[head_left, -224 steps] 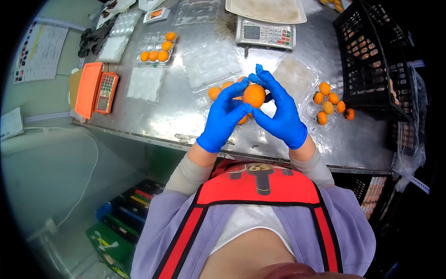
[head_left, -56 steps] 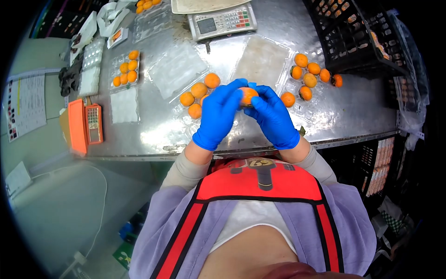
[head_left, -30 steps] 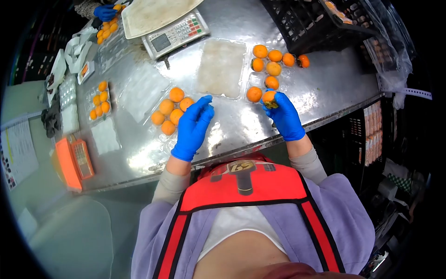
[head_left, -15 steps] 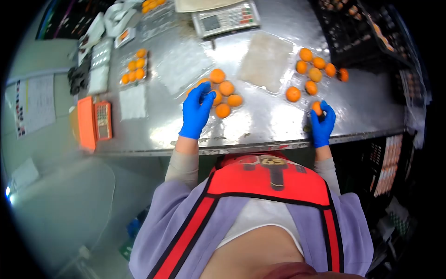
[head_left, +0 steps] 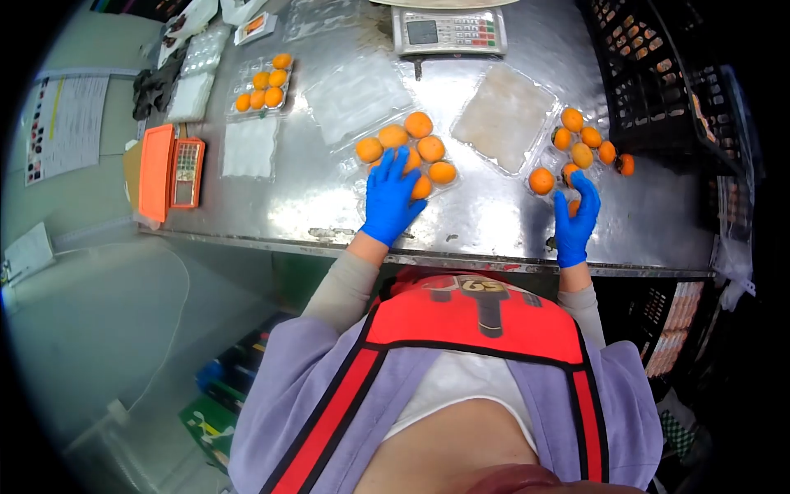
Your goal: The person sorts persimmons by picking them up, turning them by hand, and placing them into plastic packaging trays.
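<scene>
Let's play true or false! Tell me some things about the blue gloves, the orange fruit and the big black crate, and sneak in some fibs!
1. The left hand is at the middle group of fruit. True.
2. The black crate is on the left side of the table. False: the black crate is on the right side of the table.
3. A fruit shows between the thumb and fingers of the right hand. True.
4. The tray on the left holds just two fruits. False: that tray holds six.
5. Both gloves are red. False: both are blue.
</scene>
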Demonstrator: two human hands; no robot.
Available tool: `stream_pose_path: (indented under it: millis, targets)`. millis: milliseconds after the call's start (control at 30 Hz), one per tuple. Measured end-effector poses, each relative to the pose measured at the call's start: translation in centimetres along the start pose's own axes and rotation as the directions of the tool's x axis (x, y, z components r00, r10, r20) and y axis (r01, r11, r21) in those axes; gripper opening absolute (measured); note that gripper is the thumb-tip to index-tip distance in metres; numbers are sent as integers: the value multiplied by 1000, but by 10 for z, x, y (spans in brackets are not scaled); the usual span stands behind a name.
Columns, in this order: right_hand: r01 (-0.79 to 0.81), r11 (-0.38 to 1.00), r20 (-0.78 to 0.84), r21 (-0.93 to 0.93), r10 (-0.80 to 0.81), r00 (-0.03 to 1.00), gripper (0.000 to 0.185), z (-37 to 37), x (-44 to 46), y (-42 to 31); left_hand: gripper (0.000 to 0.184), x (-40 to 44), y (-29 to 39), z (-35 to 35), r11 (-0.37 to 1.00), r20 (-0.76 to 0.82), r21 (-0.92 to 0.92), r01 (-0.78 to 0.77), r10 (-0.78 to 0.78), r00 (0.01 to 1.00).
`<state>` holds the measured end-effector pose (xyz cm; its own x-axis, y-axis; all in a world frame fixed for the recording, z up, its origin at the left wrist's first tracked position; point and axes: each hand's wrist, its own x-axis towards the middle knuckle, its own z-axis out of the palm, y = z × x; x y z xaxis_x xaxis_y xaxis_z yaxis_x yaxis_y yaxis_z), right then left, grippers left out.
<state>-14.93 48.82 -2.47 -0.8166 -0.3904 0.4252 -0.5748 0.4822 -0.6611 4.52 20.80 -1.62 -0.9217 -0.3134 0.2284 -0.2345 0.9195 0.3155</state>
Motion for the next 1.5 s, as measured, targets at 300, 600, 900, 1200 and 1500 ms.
stream_pose_path:
  millis: [300, 600, 900, 1200, 1500]
  targets:
    - [-366, 781, 467, 507, 108, 878, 43, 54, 1, -79, 40, -4, -6, -9, 961, -134, -274, -32, -5, 991]
    - [-885, -6, 885, 466, -2, 466, 50, 58, 27, -165, 55, 14, 42, -56, 802, -249, -594, -57, -116, 962]
    - [-385, 608, 545, 694, -94, 833, 56, 51, 35, -174, 55, 20, 50, -72, 62, 139, -985, 162, -277, 951]
    - [-96, 789, 389, 607, -190, 901, 54, 46, 38, -180, 51, 29, 58, -72, -62, 222, -975, 214, -244, 944]
    - [112, 864, 281, 491, -279, 918, 50, 46, 37, -186, 43, 41, 58, -69, -240, 397, -915, 325, -388, 832]
